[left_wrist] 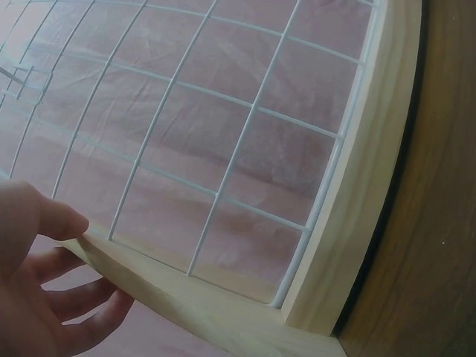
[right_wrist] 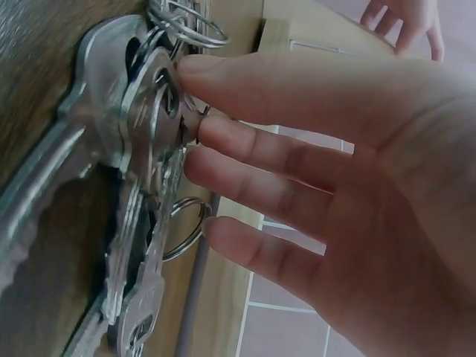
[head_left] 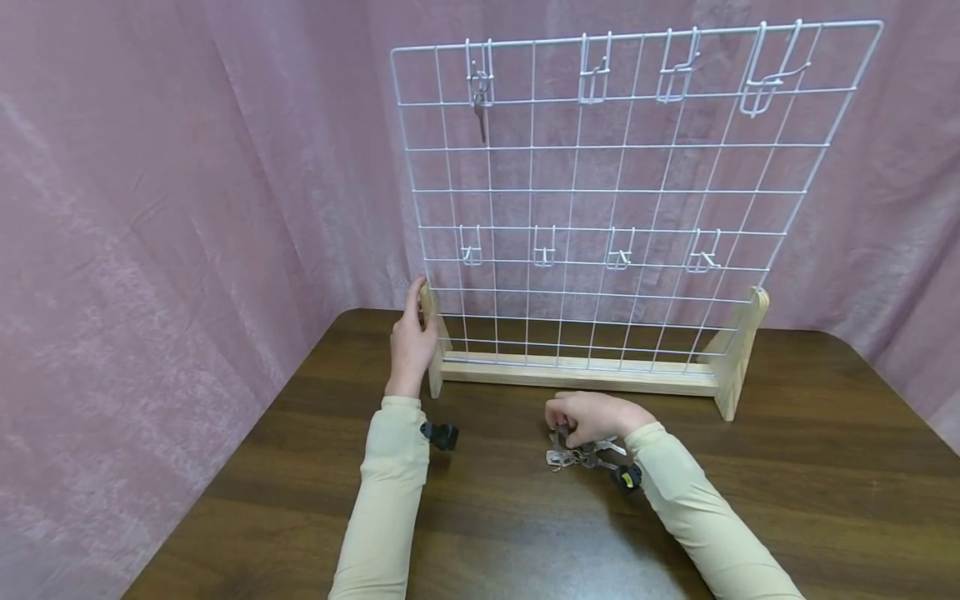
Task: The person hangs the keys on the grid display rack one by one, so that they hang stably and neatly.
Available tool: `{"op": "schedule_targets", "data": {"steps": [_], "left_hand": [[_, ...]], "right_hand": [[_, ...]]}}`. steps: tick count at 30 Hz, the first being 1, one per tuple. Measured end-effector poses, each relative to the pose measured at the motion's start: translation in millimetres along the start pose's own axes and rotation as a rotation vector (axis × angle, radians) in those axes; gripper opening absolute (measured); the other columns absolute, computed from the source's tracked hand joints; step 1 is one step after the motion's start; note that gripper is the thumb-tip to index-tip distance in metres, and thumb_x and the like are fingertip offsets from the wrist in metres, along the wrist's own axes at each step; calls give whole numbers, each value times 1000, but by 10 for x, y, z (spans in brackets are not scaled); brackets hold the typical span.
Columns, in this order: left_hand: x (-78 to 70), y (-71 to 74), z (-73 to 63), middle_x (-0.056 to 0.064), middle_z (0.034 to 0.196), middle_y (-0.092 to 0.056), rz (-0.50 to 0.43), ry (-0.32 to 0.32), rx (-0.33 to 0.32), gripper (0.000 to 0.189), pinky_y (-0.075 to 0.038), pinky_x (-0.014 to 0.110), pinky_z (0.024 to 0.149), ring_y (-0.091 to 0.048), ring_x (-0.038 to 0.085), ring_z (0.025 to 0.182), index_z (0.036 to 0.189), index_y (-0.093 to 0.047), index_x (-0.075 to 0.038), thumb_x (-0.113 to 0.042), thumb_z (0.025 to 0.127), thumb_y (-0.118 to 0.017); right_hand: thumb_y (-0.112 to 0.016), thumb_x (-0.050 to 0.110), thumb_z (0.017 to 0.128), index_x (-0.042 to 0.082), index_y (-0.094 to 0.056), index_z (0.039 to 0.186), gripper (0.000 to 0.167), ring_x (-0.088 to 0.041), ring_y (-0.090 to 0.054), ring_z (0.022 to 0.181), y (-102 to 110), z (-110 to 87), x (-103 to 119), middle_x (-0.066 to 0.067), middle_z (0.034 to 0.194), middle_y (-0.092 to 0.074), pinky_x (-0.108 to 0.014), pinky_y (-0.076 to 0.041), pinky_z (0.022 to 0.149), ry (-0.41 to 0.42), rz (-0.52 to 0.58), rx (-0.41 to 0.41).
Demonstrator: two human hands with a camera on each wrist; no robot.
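Note:
My left hand (head_left: pixel 412 342) grips the upper end of the stand's left wooden side piece (left_wrist: pixel 134 275), thumb on one face and fingers on the other. Over a small pile of metal keys (head_left: pixel 558 459) on the table, my right hand (head_left: pixel 592 415) reaches down. In the right wrist view, its thumb and fingertips pinch a silver key (right_wrist: pixel 149 111) at the head; other keys and split rings lie against it. A white wire grid panel (head_left: pixel 600 147) stands upright in the wooden base (head_left: pixel 570 373). One key (head_left: pixel 481 117) hangs from its upper left hook.
Three more long hooks, including the rightmost hook (head_left: pixel 765 82), line the grid's top. A lower row holds several short hooks, such as the left one (head_left: pixel 470 255). The brown table (head_left: pixel 495 533) extends in front of the stand; a pink curtain (head_left: pixel 187 208) hangs behind.

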State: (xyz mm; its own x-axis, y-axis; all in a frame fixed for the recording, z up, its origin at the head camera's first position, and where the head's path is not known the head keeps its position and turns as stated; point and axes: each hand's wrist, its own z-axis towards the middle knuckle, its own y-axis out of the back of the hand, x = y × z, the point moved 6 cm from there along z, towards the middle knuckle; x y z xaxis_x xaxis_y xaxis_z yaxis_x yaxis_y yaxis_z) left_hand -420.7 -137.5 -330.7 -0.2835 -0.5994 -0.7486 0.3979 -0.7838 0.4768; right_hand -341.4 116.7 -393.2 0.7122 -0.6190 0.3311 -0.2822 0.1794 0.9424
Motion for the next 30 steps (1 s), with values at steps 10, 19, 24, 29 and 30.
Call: {"op": "schedule_targets", "data": {"steps": [10, 19, 24, 29, 30], "left_hand": [[-10, 3, -11, 17, 138, -56, 5, 14, 7, 58, -53, 48, 72, -67, 37, 89, 148, -31, -37, -13, 98, -50], [-13, 13, -11, 19, 140, -55, -4, 16, 4, 59, -55, 52, 78, -67, 40, 100, 148, -32, -36, -13, 97, -50], [-5, 15, -18, 19, 139, -55, -2, 14, 2, 60, -56, 50, 73, -68, 38, 90, 148, -31, -38, -12, 97, -50], [-4, 15, -17, 19, 138, -56, -8, 7, 1, 61, -56, 49, 71, -68, 38, 88, 148, -32, -38, -11, 96, -50], [-7, 14, -17, 19, 138, -56, -8, 5, 1, 60, -56, 49, 72, -69, 38, 90, 148, -32, -37, -11, 96, -50]], "right_hand": [[-69, 2, 75, 9, -58, 83, 15, -2, -46, 70, -39, 15, -9, -1, 80, -55, -17, -41, 64, 44, -19, -17], [-66, 3, 81, 13, -56, 74, 16, 1, -41, 64, -49, 22, 2, 5, 73, -50, -15, -36, 57, 40, -113, -42], [-64, 6, 85, 16, -55, 75, 16, 0, -42, 64, -3, 3, -12, 9, 71, -50, -17, -35, 55, -7, -127, -44], [-62, 9, 89, 17, -52, 76, 19, 0, -41, 60, 91, -52, -40, 12, 64, -47, -19, -35, 54, -38, -125, -73], [-62, 10, 90, 17, -52, 76, 19, 0, -41, 59, 113, -66, -40, 12, 64, -46, -19, -34, 53, -37, -121, -81]]}}
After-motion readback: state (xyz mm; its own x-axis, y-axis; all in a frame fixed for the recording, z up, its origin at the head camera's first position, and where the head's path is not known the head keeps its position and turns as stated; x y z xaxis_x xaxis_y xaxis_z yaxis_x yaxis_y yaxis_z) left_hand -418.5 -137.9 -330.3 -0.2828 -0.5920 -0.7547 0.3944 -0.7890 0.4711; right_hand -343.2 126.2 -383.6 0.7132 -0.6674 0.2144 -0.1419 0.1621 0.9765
